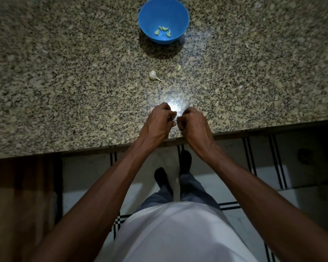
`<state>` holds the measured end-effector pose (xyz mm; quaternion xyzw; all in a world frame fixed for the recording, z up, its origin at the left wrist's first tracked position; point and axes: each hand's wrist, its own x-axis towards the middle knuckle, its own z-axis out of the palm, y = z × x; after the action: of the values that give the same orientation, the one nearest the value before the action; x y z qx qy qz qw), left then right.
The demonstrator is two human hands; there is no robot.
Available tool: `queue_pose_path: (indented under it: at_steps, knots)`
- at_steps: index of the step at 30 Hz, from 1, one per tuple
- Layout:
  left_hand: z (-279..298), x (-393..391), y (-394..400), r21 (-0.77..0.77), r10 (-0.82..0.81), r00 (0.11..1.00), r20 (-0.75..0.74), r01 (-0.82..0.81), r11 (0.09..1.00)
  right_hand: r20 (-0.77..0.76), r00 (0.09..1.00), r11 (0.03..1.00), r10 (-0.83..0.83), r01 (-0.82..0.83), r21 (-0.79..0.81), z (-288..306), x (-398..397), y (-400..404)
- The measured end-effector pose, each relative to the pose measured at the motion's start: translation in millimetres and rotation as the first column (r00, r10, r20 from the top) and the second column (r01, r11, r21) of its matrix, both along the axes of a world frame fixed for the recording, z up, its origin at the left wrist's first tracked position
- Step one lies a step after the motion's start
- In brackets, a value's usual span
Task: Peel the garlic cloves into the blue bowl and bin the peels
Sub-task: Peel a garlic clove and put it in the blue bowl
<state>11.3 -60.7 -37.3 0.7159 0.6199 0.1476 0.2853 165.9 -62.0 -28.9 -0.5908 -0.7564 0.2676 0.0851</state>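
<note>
Both hands, left [159, 121] and right [192, 122], curl together at the near counter [64, 82] edge, what they pinch hidden, while 4 peeled cloves [163, 31] lie in the far bowl [150, 12] and a garlic piece [153, 75] sits between.

Both forearms are bare from the elbow down, with no sleeves, watch or rings in view on the left hand [158, 122] or the right hand [194, 124]. The person wears a plain white top [180, 233] that bulges forward at the belly, grey-blue trousers [189, 190] and dark, rounded footwear [185, 160] on both feet.
</note>
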Motion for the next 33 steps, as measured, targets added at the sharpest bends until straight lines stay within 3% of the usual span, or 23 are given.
queue_pose_path:
  at_steps: [5, 10, 17, 20, 24, 28, 31, 33]
  knots:
    - [-0.3, 8.8, -0.5, -0.009, 0.02, 1.0, 0.001, -0.02, 1.0, 0.081, 0.996, 0.999, 0.033, -0.036, 0.039, 3.6, -2.7, 0.9]
    - [-6.0, 14.7, -0.2, 0.046, 0.044, 0.996, -0.081, -0.04, 0.998, 0.064, 0.997, 0.994, 0.031, -0.038, 0.103, -3.6, 0.0, -0.5]
    - [-23.2, 19.5, -2.0, 0.071, -0.017, 0.988, -0.151, 0.028, 0.997, -0.09, 0.995, 0.994, -0.043, 0.051, 0.097, -12.5, -1.2, 5.1]
    - [-21.6, 20.6, -3.3, 0.047, 0.16, 0.985, 0.07, -0.163, 0.986, -0.25, 0.95, 0.983, -0.185, 0.184, -0.028, -9.5, 0.2, 13.0]
    - [-13.7, 17.3, -2.1, -0.167, 0.443, 0.83, 0.34, -0.41, 0.897, -0.425, 0.816, 0.906, -0.392, 0.262, -0.333, -4.2, 6.1, 26.4]
    - [-2.4, 15.8, 5.4, -0.264, 0.525, 0.735, 0.429, -0.454, 0.851, -0.52, 0.682, 0.821, -0.515, 0.218, -0.528, -0.2, 6.8, 37.1]
    - [3.2, 11.7, 8.4, -0.34, 0.606, 0.624, 0.494, -0.503, 0.795, -0.52, 0.529, 0.686, -0.671, 0.175, -0.706, 2.8, 4.6, 46.0]
    - [3.3, 10.2, 7.1, -0.263, 0.601, 0.667, 0.44, -0.544, 0.797, -0.513, 0.476, 0.637, -0.714, 0.138, -0.759, 2.8, 6.2, 55.4]
